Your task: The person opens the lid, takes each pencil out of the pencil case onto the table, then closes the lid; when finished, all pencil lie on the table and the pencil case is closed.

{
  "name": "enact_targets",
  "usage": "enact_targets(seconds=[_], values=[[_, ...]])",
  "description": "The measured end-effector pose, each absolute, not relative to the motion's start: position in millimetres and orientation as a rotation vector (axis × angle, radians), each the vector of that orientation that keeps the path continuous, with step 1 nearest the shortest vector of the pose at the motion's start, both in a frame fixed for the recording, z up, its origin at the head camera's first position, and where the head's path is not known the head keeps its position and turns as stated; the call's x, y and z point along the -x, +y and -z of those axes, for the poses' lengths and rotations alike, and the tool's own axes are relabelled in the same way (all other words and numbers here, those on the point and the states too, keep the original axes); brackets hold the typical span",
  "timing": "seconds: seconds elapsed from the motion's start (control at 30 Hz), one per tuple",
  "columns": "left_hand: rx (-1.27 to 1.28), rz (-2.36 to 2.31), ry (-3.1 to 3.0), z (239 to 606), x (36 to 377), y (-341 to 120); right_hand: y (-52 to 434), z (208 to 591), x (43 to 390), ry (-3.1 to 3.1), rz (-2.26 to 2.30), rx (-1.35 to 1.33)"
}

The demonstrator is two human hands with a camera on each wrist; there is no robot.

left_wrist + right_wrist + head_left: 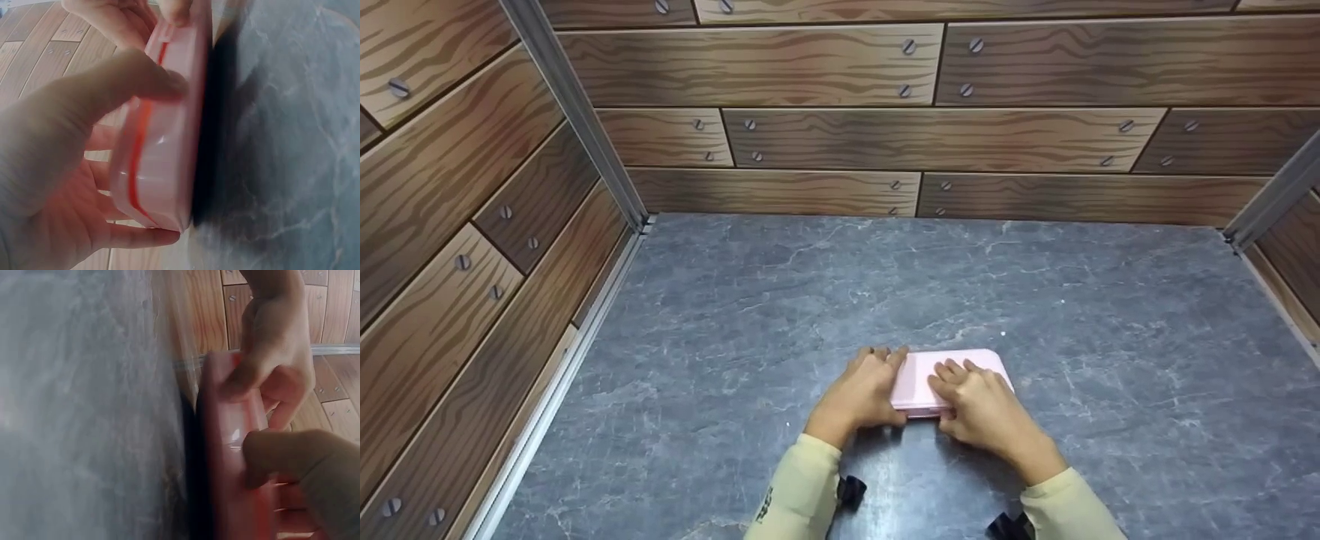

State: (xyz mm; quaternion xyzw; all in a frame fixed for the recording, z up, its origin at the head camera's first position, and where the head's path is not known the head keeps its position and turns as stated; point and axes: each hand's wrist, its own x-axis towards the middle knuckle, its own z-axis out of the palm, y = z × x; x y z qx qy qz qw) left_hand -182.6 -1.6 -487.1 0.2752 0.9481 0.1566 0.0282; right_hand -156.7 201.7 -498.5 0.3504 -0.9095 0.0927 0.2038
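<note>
We locate the pink case [919,379] near the lower middle of the head view, over the gray marbled tabletop [720,315], with its long front side facing the wearer. A dark band runs along its underside in both wrist views; we cannot tell whether the base touches the surface.

Left grip: the left hand [864,390] pinches the case at its left end, thumb against the front side, fingers on the top face and around the end. Right grip: the right hand [981,405] pinches the case right of center, fingers bent over the top face, thumb at the front. The two hands stand apart, with part of the top face visible between them.

In the left wrist view we note an orange-red seam [136,157] along the side of the case.

Both forearms wear pale yellow sleeves [799,491], each with a black fitting [852,493] at its inner side. Behind the tabletop we see a wood-plank-patterned back wall [825,67], joined to the left panel [427,195] by a gray metal post [577,105].
</note>
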Motion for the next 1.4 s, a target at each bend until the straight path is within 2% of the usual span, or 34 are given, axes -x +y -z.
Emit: enact_targets(seconds=[0.23, 0.53, 0.77, 1.13, 1.4], values=[[-0.864, -0.561, 2.926, 488.4, 184.9, -7.6, 208.2, 492.2, 156.4, -2.608, -0.348, -0.936], [-0.779, -1.058, 2.746, 488.5, 197.7, -21.3, 216.3, 478.0, 161.0, -2.339, -0.527, -0.825], [-0.56, -1.284, 2.731, 487.3, 202.8, -27.3, 219.3, 470.3, 162.9, -2.161, -0.667, -0.728], [-0.144, -1.424, 2.846, 490.5, 207.6, -22.3, 220.5, 486.9, 157.2, -2.849, -0.486, -0.675], [-0.024, -1.432, 2.92, 490.5, 209.3, -19.1, 218.3, 494.6, 162.4, -2.767, -0.567, -0.713]])
